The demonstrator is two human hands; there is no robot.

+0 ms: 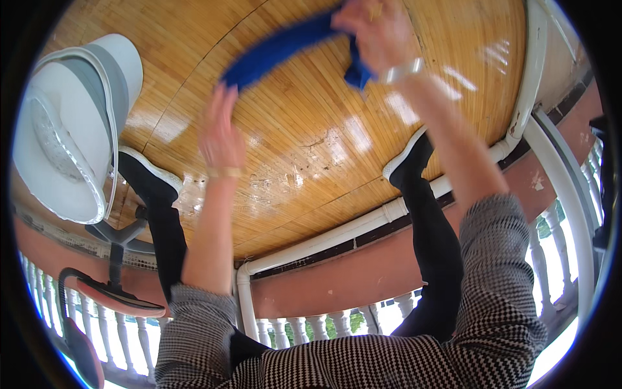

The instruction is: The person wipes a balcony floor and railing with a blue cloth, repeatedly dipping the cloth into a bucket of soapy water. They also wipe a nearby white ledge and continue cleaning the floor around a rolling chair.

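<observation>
A blue cloth (286,46), blurred by motion, stretches in a strip between my two hands above a glossy wooden floor (291,126). My left hand (222,131) pinches its left end with the fingertips. Nearer the top edge, my right hand (381,36) grips the other end, and a loose corner of the cloth hangs below the palm. A band circles my left wrist, and a silver bracelet (402,70) circles the right one. My two dark shoes with white soles, the left shoe (148,172) and the right shoe (408,155), stand apart on the floor.
At left stands a white and grey bucket (104,87) with a handle, close to my left shoe. Behind it is a swivel chair (119,236). A white pipe (330,238) runs along the low wall (340,272), below a white balustrade (318,327). Another pipe (527,73) bends up at right.
</observation>
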